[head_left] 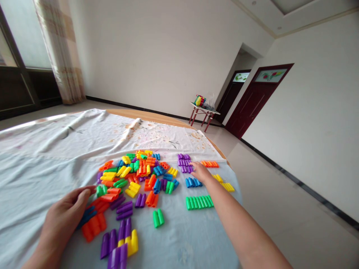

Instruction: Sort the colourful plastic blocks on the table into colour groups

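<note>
Colourful plastic pieces, shaped like short joined tubes, lie in a loose pile (pixel 140 168) on the cloth. My left hand (pixel 66 209) is at the pile's near left side, thumb and fingers closed together at a green piece (pixel 100 191). Orange pieces (pixel 94 226) and a blue piece lie beside and partly under this hand. My right hand (pixel 201 172) reaches to the right end of the stacked rows of purple pieces (pixel 184 163), finger and thumb around the end of a purple piece. Its fingertips are small and partly hidden.
Sorted rows lie at right: green pieces (pixel 199 202), blue pieces (pixel 193 182), yellow pieces (pixel 227 186) and orange pieces (pixel 209 164). Purple and yellow pieces (pixel 133 242) are at the near edge. A tablecloth (pixel 70 138) covers the round table. Behind stands a small table (pixel 206 109) with bags.
</note>
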`<state>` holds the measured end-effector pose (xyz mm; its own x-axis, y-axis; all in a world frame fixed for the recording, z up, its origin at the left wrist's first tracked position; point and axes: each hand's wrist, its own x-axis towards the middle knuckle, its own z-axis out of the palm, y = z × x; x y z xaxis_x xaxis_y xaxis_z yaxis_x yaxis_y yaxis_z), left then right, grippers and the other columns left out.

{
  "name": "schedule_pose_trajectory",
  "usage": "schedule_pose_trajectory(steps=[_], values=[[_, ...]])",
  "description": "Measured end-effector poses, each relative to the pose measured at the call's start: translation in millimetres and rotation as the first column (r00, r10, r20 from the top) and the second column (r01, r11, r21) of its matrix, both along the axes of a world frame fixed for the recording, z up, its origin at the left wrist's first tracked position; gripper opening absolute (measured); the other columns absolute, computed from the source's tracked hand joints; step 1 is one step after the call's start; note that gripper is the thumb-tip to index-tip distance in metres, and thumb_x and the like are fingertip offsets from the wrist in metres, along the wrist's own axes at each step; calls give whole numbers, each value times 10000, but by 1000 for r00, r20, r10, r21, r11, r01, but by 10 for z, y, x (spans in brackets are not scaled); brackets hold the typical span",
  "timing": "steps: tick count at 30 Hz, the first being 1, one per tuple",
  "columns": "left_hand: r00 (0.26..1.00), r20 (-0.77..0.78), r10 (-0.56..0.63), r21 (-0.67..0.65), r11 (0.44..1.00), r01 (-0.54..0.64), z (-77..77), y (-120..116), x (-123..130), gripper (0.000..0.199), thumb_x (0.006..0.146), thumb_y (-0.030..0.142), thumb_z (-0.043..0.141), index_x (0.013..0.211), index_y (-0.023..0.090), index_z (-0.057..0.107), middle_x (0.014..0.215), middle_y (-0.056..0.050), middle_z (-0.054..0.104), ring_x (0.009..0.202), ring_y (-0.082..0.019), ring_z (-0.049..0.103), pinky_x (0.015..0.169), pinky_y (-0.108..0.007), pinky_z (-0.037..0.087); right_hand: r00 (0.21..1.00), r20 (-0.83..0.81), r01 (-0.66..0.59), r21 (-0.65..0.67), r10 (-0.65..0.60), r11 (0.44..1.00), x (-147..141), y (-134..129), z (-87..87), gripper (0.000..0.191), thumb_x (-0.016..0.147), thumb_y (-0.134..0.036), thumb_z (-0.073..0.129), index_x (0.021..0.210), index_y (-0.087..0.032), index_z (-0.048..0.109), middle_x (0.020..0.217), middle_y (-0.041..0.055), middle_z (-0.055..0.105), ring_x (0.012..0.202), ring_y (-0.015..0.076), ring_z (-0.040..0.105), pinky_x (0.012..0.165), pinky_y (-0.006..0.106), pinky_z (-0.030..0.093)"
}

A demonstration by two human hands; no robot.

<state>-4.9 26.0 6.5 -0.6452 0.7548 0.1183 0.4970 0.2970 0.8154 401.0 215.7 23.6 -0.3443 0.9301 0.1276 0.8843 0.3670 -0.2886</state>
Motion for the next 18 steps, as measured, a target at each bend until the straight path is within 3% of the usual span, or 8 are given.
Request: schedule_pose_trajectory(steps=[3, 10, 18], values=[[993, 121, 6, -50, 999, 0, 0, -1, -7, 410, 646, 514, 453, 879, 247, 660, 850, -12, 711, 790, -224, 635, 724, -301, 460, 999, 12, 48, -4, -48, 999, 46, -1, -18, 490, 716, -84, 595, 1192, -192, 553, 1141, 73, 608, 949, 166, 596, 903, 300, 420], [990, 137, 16, -70, 998, -6, 26, -5, 12, 430, 632, 519, 444, 882, 241, 657, 852, -16, 704, 809, -226, 620, 726, -298, 446, 995, 52, 88, -42, -86, 995, 53, 0, -63, 309, 737, -122, 602, 1032, -196, 653, 1010, 57, 684, 897, 174, 628, 814, 266, 453], [991, 136, -4, -62, 998, 12, -67, 23, -59, 420, 652, 515, 457, 890, 238, 665, 888, -11, 709, 862, -219, 622, 727, -281, 447, 994, 68, 81, -18, -80, 997, -26, -16, -62, 286, 765, -123, 571, 1019, -218, 661, 1030, 45, 685, 952, 176, 622, 841, 258, 440]])
